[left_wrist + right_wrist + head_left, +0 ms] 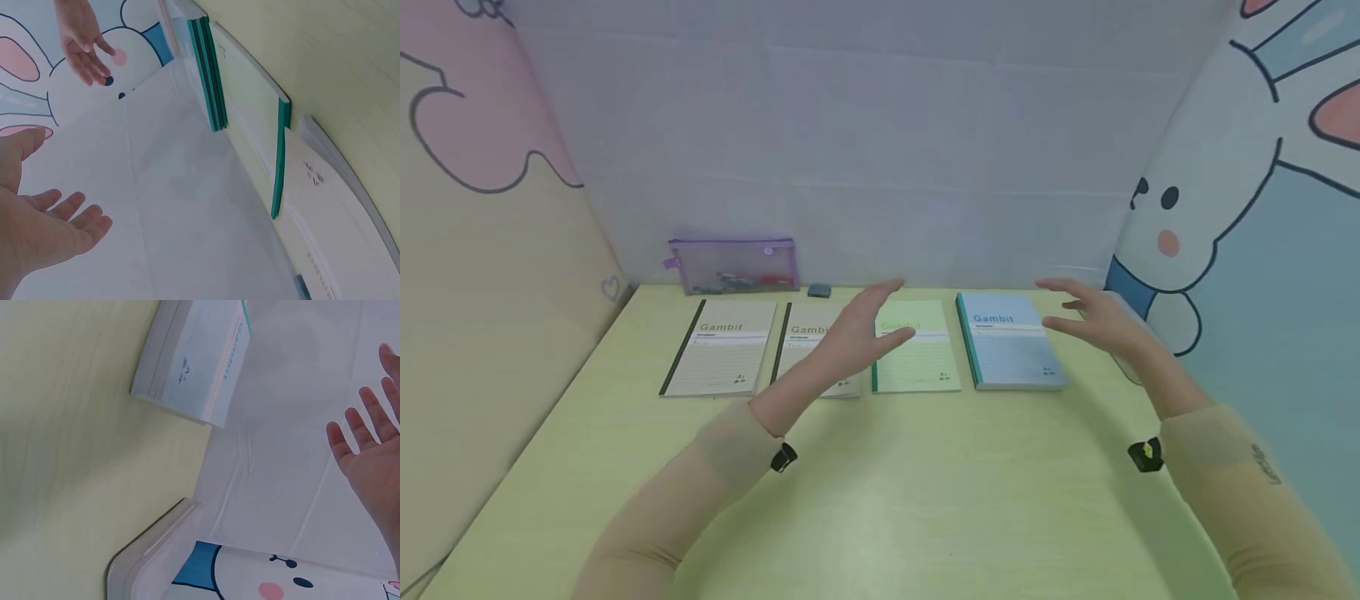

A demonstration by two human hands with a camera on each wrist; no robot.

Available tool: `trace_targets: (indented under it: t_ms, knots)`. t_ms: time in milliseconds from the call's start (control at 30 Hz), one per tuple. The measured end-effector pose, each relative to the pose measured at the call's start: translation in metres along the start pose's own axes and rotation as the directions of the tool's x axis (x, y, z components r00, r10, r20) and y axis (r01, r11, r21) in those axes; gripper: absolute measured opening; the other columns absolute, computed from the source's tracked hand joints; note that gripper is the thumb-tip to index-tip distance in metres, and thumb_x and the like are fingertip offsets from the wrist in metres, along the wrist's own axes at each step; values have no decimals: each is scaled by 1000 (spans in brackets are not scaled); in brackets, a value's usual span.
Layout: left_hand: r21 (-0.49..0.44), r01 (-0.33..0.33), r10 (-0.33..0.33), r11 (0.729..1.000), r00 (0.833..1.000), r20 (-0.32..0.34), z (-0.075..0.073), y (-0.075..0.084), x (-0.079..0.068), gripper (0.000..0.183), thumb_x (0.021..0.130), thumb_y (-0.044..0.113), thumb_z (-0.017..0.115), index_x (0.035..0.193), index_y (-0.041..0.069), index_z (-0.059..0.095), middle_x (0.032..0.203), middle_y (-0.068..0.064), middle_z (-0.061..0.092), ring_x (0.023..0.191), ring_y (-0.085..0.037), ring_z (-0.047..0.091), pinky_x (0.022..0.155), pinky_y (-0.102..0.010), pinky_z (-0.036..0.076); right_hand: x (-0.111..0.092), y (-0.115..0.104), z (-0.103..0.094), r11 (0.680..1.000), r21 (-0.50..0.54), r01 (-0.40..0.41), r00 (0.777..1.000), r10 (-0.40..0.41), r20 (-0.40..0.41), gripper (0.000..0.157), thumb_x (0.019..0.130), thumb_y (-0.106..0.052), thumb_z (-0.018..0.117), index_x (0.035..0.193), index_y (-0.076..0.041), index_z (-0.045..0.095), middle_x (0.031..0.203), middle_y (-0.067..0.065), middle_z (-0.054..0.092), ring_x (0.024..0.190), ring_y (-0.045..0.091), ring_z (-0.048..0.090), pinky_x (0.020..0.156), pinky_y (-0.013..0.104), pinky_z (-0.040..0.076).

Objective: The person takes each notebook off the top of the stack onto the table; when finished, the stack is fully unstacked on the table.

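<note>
Fingers released, the left hand point(855, 333) hovers near the green notebook point(916, 365), partly blocking 1 of 2 white notebooks point(718, 358); the right hand point(1096, 318), likewise, near the blue notebook stack point(1011, 354). Behind stands a purple zip pouch point(735, 265); cartoon-printed walls point(1285, 283) flank the pale surface point(962, 500).

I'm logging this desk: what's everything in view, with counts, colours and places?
White notebooks: two, dark-spined, left in the row
Green notebook: one, right of those
Blue notebook stack: one, book count unclear, right end of row
Pencil pouch: one, purple-edged, back left
Small block: one, dark blue-green, beside pouch
Pale case: one, far right
Table: one, pale yellow, underneath
Walls: three; grey back, pink-cream left, rabbit-painted right
Sleeves: two, beige, both arms
Wrist devices: two, black, at the cuffs
Left hand: one, bare, raised near centre
Right hand: one, bare, raised right of centre
</note>
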State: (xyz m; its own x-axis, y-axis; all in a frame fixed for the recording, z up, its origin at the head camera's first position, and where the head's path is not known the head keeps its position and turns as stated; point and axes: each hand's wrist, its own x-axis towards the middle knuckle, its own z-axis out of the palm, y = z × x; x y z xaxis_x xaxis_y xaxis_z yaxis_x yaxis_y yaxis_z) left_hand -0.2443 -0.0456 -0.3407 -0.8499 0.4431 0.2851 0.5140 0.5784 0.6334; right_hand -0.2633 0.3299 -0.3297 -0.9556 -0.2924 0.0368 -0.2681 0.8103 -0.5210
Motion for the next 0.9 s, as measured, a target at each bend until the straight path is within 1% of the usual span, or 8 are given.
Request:
trace_targets:
  t_ms: [67, 233, 400, 500, 667, 733, 833, 900]
  knots:
    - [-9, -9, 9, 1000, 1000, -1, 9, 3, 6, 72, 89, 37, 64, 149, 17, 29, 151, -3, 34, 140, -22, 29, 112, -41, 28, -1, 9, 2, 1000, -3, 0, 1000, 0, -21, 67, 89, -40, 63, 146, -20, 35, 152, 11, 30, 129, 43, 39, 101, 61, 35]
    - [-39, -3, 5, 999, 999, 41, 33, 8, 18, 74, 89, 37, 65, 150, 18, 26, 153, -2, 30, 141, -21, 27, 113, -40, 27, -3, 32, 15, 997, 72, 10, 999, -7, -39, 70, 89, -33, 66, 147, -15, 32, 150, 14, 32, 134, 38, 32, 105, 56, 33]
    - [-109, 32, -23, 994, 996, 83, 59, 5, 28, 78, 88, 36, 65, 151, 20, 22, 155, 0, 26, 142, -20, 23, 113, -40, 25, -2, 52, 30, 991, 130, 0, 999, 5, -40, 72, 90, -25, 66, 148, -9, 28, 149, 22, 29, 134, 42, 28, 105, 59, 30]
    - [-138, 58, -44, 989, 994, 103, 75, 3, 34, 81, 88, 35, 67, 152, 21, 19, 156, 0, 23, 143, -21, 21, 114, -41, 25, 0, 62, 38, 987, 159, -15, 1000, 18, -21, 73, 90, -23, 65, 149, -8, 25, 150, 24, 25, 135, 44, 25, 105, 60, 28]
    - [-199, 79, -53, 977, 990, 134, 100, -2, 43, 85, 86, 31, 70, 152, 19, 17, 157, -2, 21, 144, -22, 19, 114, -41, 23, 6, 78, 49, 981, 176, -76, 997, 74, 15, 78, 90, -29, 65, 151, -9, 21, 152, 24, 20, 137, 46, 21, 105, 61, 27]
    - [-203, 85, -55, 975, 988, 146, 110, -5, 47, 86, 86, 31, 70, 152, 18, 17, 157, -2, 20, 144, -22, 18, 114, -40, 23, 8, 83, 53, 978, 177, -106, 994, 102, 33, 81, 89, -33, 65, 151, -9, 19, 153, 24, 17, 137, 47, 20, 105, 62, 26]
    - [-171, 100, -70, 980, 983, 171, 125, -12, 52, 87, 86, 33, 70, 152, 18, 16, 157, -2, 20, 144, -21, 19, 114, -38, 24, 8, 84, 57, 971, 172, -165, 985, 155, 72, 85, 89, -39, 64, 152, -13, 15, 154, 24, 13, 137, 49, 18, 106, 63, 24]
    - [-141, 108, -81, 984, 979, 188, 134, -15, 55, 88, 85, 33, 70, 152, 17, 16, 157, -2, 20, 143, -21, 20, 114, -38, 24, 8, 84, 58, 967, 167, -190, 980, 176, 96, 87, 88, -41, 64, 153, -14, 13, 154, 25, 12, 137, 50, 18, 106, 64, 23]
